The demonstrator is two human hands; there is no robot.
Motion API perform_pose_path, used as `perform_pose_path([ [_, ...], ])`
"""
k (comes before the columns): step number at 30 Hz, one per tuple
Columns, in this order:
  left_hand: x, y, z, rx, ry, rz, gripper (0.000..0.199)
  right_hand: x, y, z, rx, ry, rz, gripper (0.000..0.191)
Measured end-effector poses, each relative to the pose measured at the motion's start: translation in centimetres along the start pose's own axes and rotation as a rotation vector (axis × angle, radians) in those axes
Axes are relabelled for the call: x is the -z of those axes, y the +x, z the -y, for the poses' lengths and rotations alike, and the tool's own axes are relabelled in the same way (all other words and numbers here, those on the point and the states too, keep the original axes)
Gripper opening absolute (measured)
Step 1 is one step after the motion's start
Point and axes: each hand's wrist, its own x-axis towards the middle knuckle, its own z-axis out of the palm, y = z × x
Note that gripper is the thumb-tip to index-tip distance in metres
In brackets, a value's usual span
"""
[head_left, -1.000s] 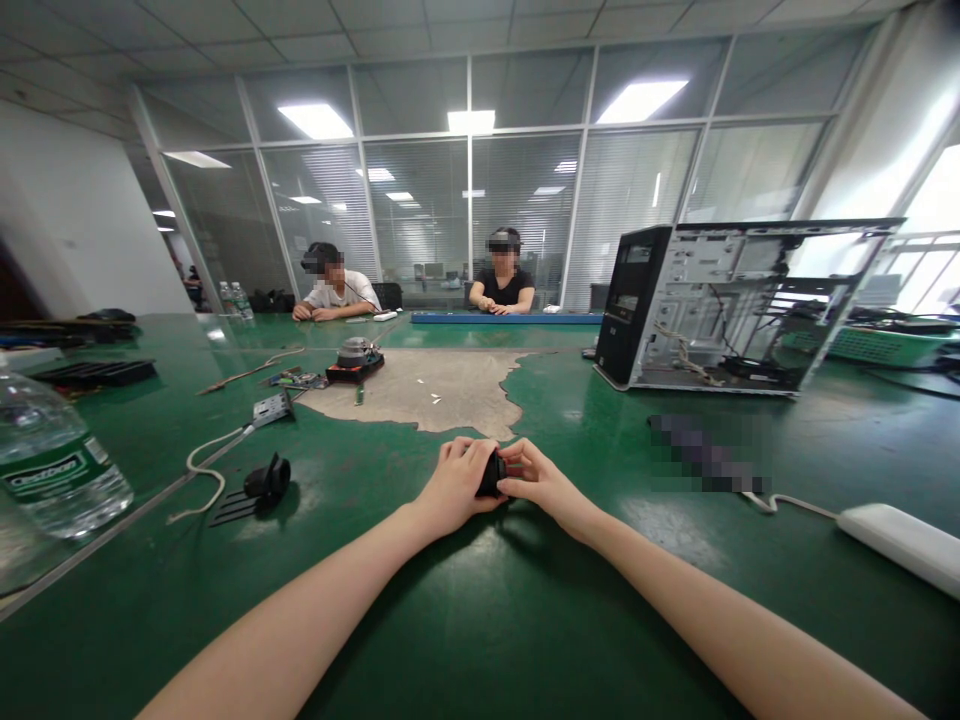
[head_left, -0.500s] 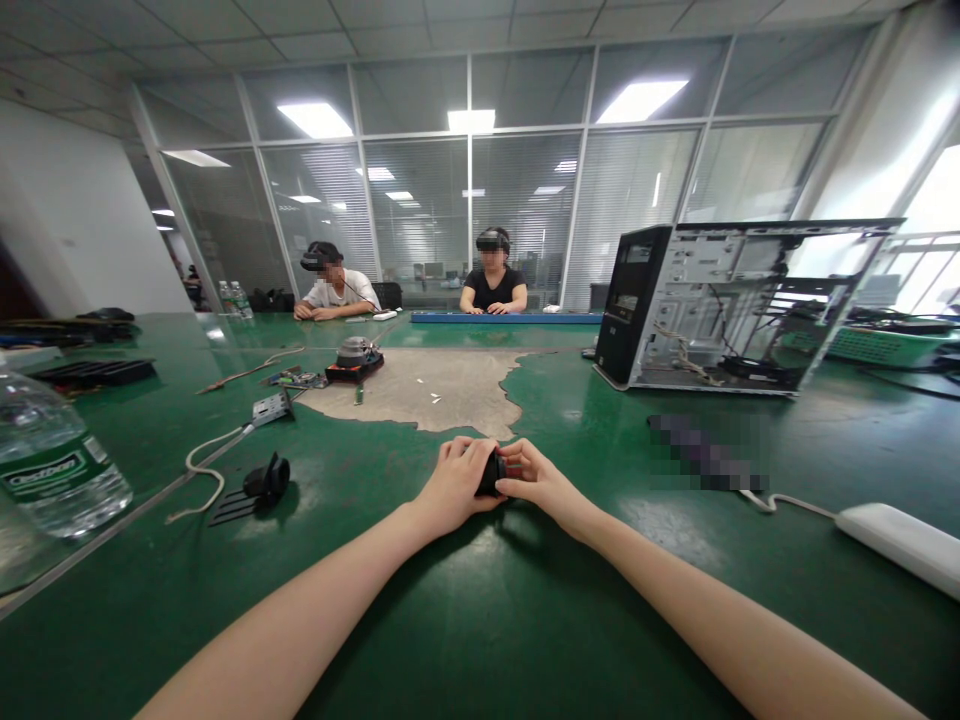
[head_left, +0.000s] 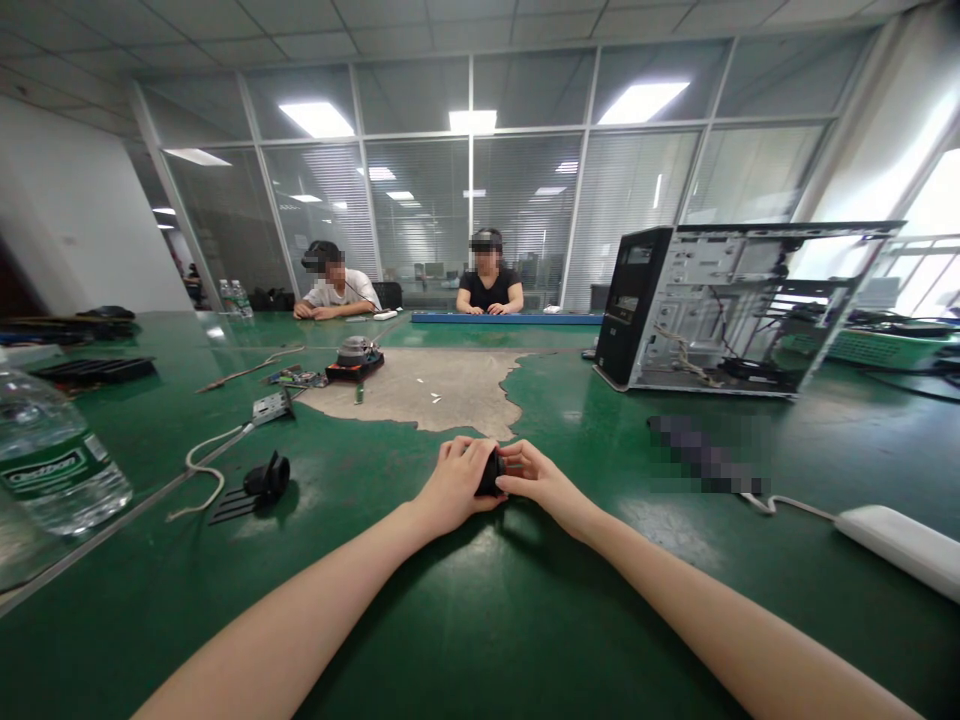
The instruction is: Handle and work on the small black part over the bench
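Note:
Between my hands is a small black rounded part [head_left: 490, 475] with a bit of red at its top edge; its exact kind is hidden by the fingers. My left hand [head_left: 452, 487] wraps round its left side, fingers over the top and thumb underneath. From the right, my right hand [head_left: 541, 482] pinches it with thumb and fingertips. Both hands are low over the green tabletop [head_left: 480, 620], just in front of a bare grey patch [head_left: 450, 385]. To their left lies a black plastic piece with long prongs [head_left: 264, 484].
An opened computer case [head_left: 636, 310] stands at right behind a pixelated item [head_left: 705, 455] cabled to a white power strip [head_left: 900, 540]. At left are a water bottle [head_left: 60, 465] and a metal bracket [head_left: 271, 406]. Two people [head_left: 487, 285] sit across the table.
My hands and the black part stay almost in place. Across the table, the person in black has shifted slightly to the left.

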Motion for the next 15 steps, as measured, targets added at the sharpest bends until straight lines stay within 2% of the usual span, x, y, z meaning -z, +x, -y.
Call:
perform_pose_path([
  [7,0.16,0.02,-0.12,-0.007,0.002,0.001,0.053,-0.31,-0.14,0.54,0.014,0.043,-0.022,0.025],
  [11,0.23,0.06,-0.17,-0.002,-0.005,0.006,0.053,-0.16,0.04,0.08,-0.018,0.001,-0.058,0.030],
  [15,0.21,0.02,-0.12,-0.001,-0.003,0.003,0.054,0.00,-0.04,0.22,-0.010,-0.003,-0.020,0.033],
])
